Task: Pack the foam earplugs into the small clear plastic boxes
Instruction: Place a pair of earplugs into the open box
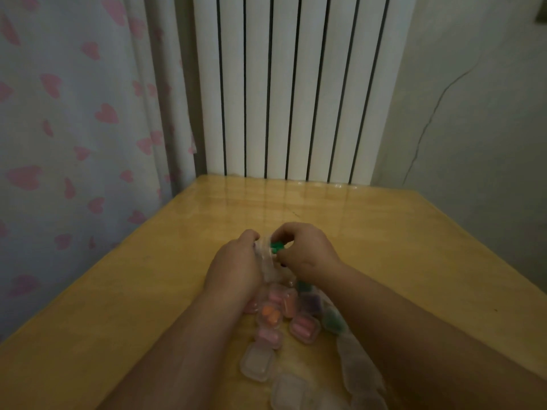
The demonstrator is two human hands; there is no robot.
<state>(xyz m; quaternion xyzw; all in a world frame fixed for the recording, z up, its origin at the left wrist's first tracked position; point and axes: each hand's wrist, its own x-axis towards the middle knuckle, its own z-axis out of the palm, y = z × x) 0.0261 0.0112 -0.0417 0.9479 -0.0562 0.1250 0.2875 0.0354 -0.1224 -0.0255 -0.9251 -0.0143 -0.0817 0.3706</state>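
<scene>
Left hand [233, 261]: fingers curled round a clear box [268, 258], held just above the table [148, 291]. Green earplug [277, 247] at the box's upper edge, pinched narrow between thumb and fingertips of the right hand [307, 250]. Below the wrists: filled boxes [273, 315] holding pink, orange, purple and green plugs; empty boxes [257, 362] nearer the camera. Right forearm hides part of the pile. Behind: heart-print curtain [74, 128], radiator [296, 84].
</scene>
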